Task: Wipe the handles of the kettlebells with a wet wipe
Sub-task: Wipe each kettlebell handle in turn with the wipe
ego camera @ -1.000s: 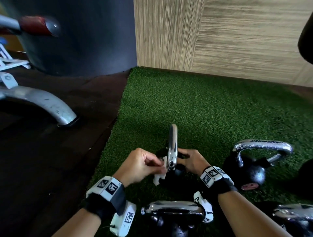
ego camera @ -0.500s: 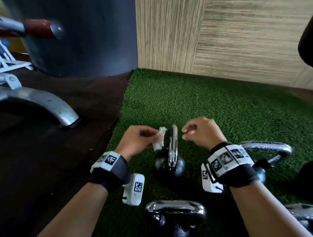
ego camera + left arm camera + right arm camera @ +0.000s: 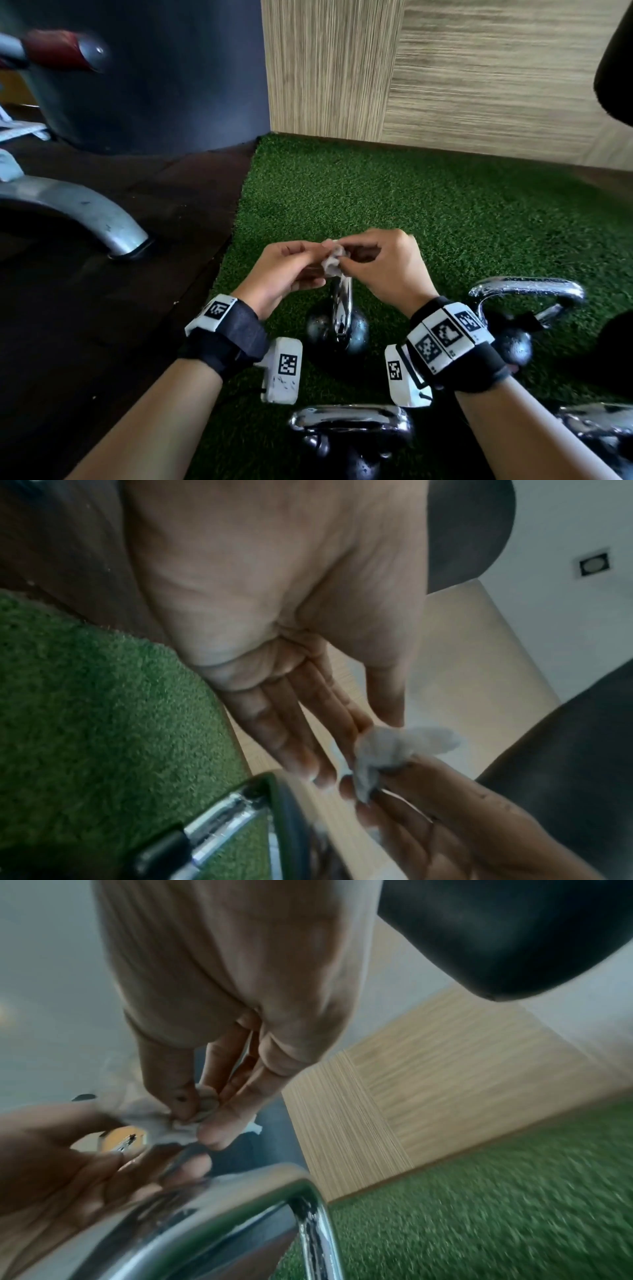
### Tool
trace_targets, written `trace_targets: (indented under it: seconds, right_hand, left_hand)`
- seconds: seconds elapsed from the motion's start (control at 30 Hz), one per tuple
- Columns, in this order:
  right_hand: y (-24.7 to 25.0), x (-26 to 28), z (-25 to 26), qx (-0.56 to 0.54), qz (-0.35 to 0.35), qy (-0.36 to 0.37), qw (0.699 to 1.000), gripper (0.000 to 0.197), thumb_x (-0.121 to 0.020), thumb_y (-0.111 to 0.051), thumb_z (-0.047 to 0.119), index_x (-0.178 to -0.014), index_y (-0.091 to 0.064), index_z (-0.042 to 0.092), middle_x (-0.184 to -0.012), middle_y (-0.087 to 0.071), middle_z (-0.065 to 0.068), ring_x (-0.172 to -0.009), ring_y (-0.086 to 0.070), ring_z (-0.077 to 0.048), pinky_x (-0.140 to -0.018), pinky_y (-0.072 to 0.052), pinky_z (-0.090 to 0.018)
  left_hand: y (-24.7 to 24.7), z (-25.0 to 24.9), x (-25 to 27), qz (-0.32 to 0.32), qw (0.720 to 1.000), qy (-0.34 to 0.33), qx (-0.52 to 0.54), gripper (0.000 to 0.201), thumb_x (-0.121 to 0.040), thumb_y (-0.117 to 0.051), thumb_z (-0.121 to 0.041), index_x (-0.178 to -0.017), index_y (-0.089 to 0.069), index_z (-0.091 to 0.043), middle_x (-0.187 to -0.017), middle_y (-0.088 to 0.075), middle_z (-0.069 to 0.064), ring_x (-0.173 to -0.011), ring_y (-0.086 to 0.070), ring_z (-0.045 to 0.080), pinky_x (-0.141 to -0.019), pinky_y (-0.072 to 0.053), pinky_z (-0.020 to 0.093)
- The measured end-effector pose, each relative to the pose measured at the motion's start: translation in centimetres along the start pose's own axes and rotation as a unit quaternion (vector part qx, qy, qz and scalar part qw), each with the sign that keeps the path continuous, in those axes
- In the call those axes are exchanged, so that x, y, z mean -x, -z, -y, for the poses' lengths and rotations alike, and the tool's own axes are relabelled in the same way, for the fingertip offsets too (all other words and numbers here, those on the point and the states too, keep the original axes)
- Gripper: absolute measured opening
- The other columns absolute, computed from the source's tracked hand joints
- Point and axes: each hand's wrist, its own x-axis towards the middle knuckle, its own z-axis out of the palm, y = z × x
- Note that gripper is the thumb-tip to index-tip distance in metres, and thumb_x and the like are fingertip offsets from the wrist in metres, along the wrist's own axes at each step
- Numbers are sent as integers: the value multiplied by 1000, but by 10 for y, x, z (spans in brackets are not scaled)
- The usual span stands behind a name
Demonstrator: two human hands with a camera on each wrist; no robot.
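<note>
A crumpled white wet wipe (image 3: 331,263) sits between both hands just above the chrome handle (image 3: 342,301) of the middle black kettlebell (image 3: 358,329), without touching it. My left hand (image 3: 317,255) pinches the wipe's left side with thumb and forefinger, its other fingers fairly straight (image 3: 304,761). My right hand (image 3: 347,262) pinches its right side, with thumb and fingers closed on the wipe (image 3: 205,1103). The handle (image 3: 240,1218) arches right under the hands.
Green turf (image 3: 411,212) covers the floor. A second kettlebell (image 3: 513,342) stands to the right, a third handle (image 3: 349,416) is close to me, and another (image 3: 596,425) at the bottom right. A metal machine foot (image 3: 102,222) rests on dark flooring to the left. A wood wall (image 3: 445,85) stands behind.
The left hand lifted the wipe from low on the handle to above it. The right hand let go of the kettlebell, rose and took hold of the wipe too.
</note>
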Motion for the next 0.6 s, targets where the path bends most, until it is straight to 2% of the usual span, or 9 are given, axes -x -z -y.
trace_targets:
  seconds: [0.1,0.17,0.23,0.27,0.33,0.37,0.43,0.5,0.6]
  right_hand:
    - [4,-1,-21,-28,-30,-79,996,27,-69,-90,25,-94,-80,29,-82,-76,16,-69,-71,1,-59,-56,-15]
    - [8,-2,-39,-40,-48,-149,987,24,-72,-88,19,-88,-77,33,-78,-76,15,-65,-72,-1,-54,-57,-19]
    - [7,-2,-57,-44,-38,-199,978,23,-74,-86,13,-83,-75,32,-69,-74,13,-62,-72,-7,-56,-61,-26]
    - [4,-1,-64,-38,-25,-217,975,21,-74,-85,13,-82,-76,30,-66,-74,12,-60,-71,-9,-56,-62,-27]
    - [-3,1,-77,-29,-10,-254,967,20,-75,-84,12,-79,-76,30,-69,-76,9,-63,-74,-17,-62,-64,-33]
    - [-7,2,-83,-45,-12,-277,960,20,-76,-83,8,-80,-78,27,-70,-77,6,-66,-75,-21,-65,-64,-35]
    - [-17,3,-92,-100,-19,-309,946,15,-79,-78,0,-86,-80,14,-70,-77,-2,-64,-75,-22,-67,-64,-34]
    - [-27,2,-96,-115,-17,-312,943,15,-80,-78,0,-81,-79,15,-74,-78,-8,-66,-75,-22,-67,-64,-34]
    - [-39,1,-100,-97,11,-297,950,16,-75,-85,7,-80,-79,21,-77,-78,-5,-70,-77,-24,-67,-65,-35]
  left_hand:
    - [12,10,-4,13,987,-13,-162,31,-93,-72,-12,-120,-70,-27,-127,-73,2,-111,-73,19,-86,-62,31]
    - [22,27,-6,62,909,31,-412,75,-85,-78,-6,-148,-46,-33,-155,-50,-5,-133,-57,18,-106,-54,41]
    - [24,52,-4,164,802,76,-570,125,-73,-92,-21,-164,-7,-22,-171,-13,3,-156,-22,23,-125,-24,40]
    - [22,66,-2,202,778,88,-588,142,-68,-95,-31,-163,10,-17,-172,5,5,-158,-3,24,-127,-11,39]
    - [12,93,-1,219,785,79,-575,155,-62,-94,-52,-160,21,-20,-168,26,3,-154,23,24,-129,3,45]
    - [6,105,-2,199,795,53,-570,152,-60,-90,-63,-162,15,-21,-170,23,2,-154,27,23,-129,4,48]
    - [-3,121,-5,129,800,-3,-586,140,-62,-78,-78,-164,-2,-19,-172,-1,4,-159,9,24,-130,-7,46]
    - [-4,126,-8,86,800,-49,-591,130,-65,-74,-79,-163,-12,-19,-163,-24,1,-153,-20,22,-127,-23,41]
    - [6,127,-11,97,855,-66,-506,129,-59,-85,-68,-158,-9,-39,-151,-34,-14,-143,-37,13,-122,-33,37]
